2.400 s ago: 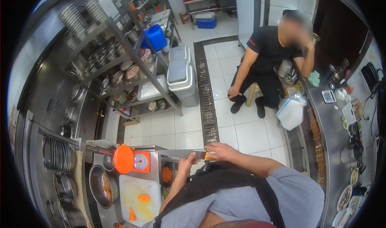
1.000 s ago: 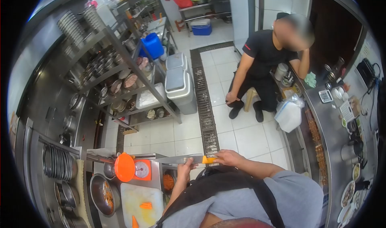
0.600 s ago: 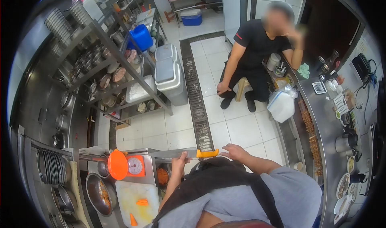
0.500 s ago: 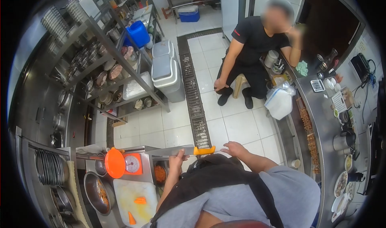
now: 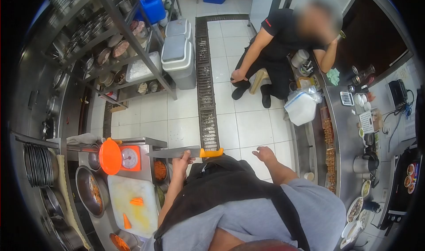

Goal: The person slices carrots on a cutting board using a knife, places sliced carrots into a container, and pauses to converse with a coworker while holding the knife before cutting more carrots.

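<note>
My left hand grips a large knife by its blade, near the yellow handle. The blade points left and the handle points right, toward my front. Away from the knife, my right hand hangs over the floor with its fingers apart and nothing in it. Left of my body, a white cutting board bears a few orange carrot pieces. Beside the board is a metal bowl with orange shreds, and an orange scale stands behind it.
A person in black sits on a stool at the right counter, beside a white bag. Metal shelving and a grey bin stand ahead on the left. A floor drain runs down the middle.
My right hand has let go of the yellow handle and moved away to the right. My left hand still holds the blade. The view has shifted, and the counter things sit lower left.
</note>
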The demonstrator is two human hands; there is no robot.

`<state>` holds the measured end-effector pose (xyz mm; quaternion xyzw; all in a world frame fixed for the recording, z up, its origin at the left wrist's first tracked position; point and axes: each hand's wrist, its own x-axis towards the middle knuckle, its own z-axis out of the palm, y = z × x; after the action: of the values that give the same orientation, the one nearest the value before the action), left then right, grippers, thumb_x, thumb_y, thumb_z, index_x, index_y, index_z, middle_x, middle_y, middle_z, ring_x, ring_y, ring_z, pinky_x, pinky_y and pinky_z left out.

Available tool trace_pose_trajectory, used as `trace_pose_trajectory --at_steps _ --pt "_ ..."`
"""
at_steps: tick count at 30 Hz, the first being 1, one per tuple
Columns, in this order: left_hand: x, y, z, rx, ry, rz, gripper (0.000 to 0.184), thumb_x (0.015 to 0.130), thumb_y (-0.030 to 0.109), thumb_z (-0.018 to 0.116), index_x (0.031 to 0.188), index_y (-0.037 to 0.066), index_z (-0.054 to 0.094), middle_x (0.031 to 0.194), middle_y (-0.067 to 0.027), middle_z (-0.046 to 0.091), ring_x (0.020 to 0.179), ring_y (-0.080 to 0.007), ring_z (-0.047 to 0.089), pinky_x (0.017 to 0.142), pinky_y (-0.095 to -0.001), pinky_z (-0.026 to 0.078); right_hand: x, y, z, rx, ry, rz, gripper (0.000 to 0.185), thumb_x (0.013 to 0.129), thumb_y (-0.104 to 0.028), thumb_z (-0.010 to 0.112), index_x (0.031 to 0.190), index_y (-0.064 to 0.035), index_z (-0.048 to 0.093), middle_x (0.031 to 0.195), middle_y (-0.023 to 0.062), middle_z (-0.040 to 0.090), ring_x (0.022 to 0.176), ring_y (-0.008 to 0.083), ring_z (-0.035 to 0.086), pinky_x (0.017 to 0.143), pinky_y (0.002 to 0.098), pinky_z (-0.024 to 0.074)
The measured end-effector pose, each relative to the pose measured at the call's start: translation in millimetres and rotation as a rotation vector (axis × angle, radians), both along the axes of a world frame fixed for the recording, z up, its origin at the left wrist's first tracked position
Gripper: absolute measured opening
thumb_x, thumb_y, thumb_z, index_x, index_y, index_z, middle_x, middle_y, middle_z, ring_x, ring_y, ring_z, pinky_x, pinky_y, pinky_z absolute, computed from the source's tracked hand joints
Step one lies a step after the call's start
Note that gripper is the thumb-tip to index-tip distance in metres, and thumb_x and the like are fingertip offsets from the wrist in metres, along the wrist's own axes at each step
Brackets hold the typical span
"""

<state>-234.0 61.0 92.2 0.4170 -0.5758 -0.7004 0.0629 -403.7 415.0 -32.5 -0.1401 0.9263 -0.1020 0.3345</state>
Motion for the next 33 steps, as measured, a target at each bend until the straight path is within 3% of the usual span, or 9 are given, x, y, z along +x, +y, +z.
trace_pose_trajectory --at_steps 7,10,15,18,19,33 --pt "-0.3 1.0 -26.4 0.031 0.023 -0.047 0.027 0.088 0.015 0.063 0.103 -0.007 0.06 0.088 -0.0136 0.066 0.068 -0.0202 0.066 0.053 -0.0273 0.048 3.0 -27.1 -28.8 -0.068 0.006 0.081 0.055 0.084 -0.052 0.057 0.117 -0.0085 0.063 0.116 0.015 0.063 0.111 0.0337 0.056 0.098 0.0424 0.0435" --pt "-4.4 4.0 -15.7 0.044 0.018 -0.044 0.028 0.088 0.016 0.063 0.103 -0.007 0.06 0.086 -0.013 0.067 0.067 -0.02 0.066 0.055 -0.0271 0.049 7.8 -33.9 6.4 -0.1 -0.05 0.108 0.052 0.086 -0.049 0.056 0.115 -0.0074 0.064 0.117 0.016 0.062 0.113 0.0333 0.055 0.097 0.0428 0.0437" --pt "0.8 0.2 -12.3 0.005 -0.026 0.009 0.031 0.086 0.02 0.066 0.098 -0.008 0.062 0.085 -0.0141 0.066 0.067 -0.0204 0.066 0.055 -0.0281 0.049 6.2 -26.0 1.7 -0.073 -0.013 0.181 0.051 0.086 -0.048 0.057 0.113 -0.005 0.064 0.109 0.0172 0.065 0.107 0.0341 0.058 0.095 0.0422 0.0451" --pt "1.8 1.0 -6.9 0.008 0.016 -0.007 0.04 0.086 0.024 0.068 0.103 -0.012 0.061 0.092 -0.0162 0.066 0.075 -0.0238 0.067 0.063 -0.0302 0.05 2.9 -22.3 7.6 -0.01 -0.022 0.197 0.049 0.086 -0.046 0.057 0.113 -0.0051 0.064 0.11 0.0173 0.065 0.107 0.0337 0.058 0.095 0.0422 0.0451" --pt "0.9 2.3 -8.2 0.02 0.034 0.036 0.031 0.086 0.02 0.067 0.097 -0.009 0.062 0.085 -0.0145 0.066 0.066 -0.0206 0.066 0.055 -0.027 0.049 0.0 -23.5 12.3 0.002 -0.016 0.187 0.049 0.086 -0.046 0.058 0.112 -0.0051 0.064 0.11 0.0172 0.065 0.108 0.0336 0.058 0.095 0.0422 0.0452" --pt "3.1 6.1 -8.3 -0.005 0.041 0.036 0.034 0.086 0.023 0.066 0.097 -0.008 0.065 0.085 -0.0129 0.068 0.067 -0.0176 0.065 0.056 -0.0257 0.048 13.0 -31.8 15.7 -0.098 0.005 0.261 0.046 0.086 -0.043 0.059 0.111 -0.0037 0.065 0.105 0.0173 0.067 0.103 0.0339 0.061 0.092 0.042 0.0466"
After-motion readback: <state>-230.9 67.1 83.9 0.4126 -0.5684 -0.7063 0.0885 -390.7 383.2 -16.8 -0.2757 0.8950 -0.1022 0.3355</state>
